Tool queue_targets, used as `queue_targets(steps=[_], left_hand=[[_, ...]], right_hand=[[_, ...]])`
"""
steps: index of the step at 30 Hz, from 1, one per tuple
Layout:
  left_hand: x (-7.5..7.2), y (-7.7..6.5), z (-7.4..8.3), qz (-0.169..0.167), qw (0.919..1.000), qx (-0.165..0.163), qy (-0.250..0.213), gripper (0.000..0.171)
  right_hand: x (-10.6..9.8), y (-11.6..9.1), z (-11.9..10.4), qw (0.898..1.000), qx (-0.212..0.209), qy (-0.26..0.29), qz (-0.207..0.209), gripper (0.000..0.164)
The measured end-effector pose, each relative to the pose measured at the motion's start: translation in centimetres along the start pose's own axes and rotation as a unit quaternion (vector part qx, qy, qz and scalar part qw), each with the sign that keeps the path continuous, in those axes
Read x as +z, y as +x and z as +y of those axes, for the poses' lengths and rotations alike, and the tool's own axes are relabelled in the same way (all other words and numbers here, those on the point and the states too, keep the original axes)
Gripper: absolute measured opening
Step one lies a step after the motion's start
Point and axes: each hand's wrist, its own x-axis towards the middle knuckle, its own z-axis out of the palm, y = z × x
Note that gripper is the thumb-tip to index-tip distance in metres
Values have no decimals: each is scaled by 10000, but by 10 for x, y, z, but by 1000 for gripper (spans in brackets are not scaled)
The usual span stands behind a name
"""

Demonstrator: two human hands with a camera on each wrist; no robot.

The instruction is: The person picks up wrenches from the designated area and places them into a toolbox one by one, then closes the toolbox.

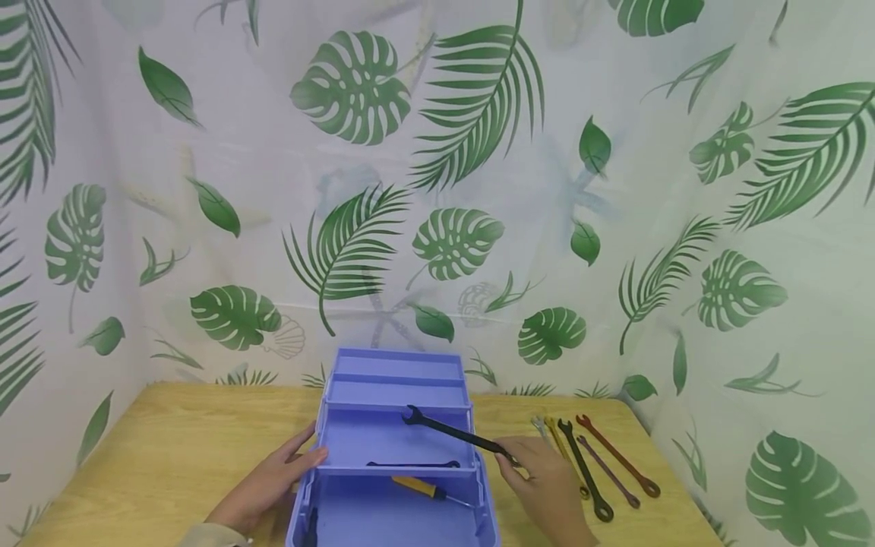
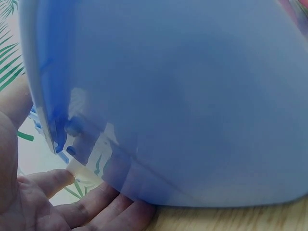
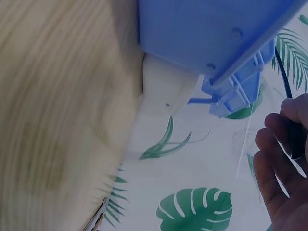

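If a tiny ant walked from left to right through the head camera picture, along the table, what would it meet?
Left hand → blue toolbox → right hand → black wrench on the table → purple wrench → red wrench.

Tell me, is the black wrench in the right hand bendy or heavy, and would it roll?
The black wrench is probably stiff: it sticks straight out from the right hand without sagging. It's likely heavy for its slim size, as it looks metal. Its forked end probably stops it rolling.
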Motion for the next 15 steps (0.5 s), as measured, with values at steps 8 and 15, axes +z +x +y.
queue_targets(steps=[8,15], left_hand=[[0,3,-2,35,10000,-31,77,86],[1,4,-2,194,9997,-141,87,88]], right_hand=[[9,11,-12,9988,-453,-117,-146,29],[18,20,-16,9964,-656,-321,-434,25]])
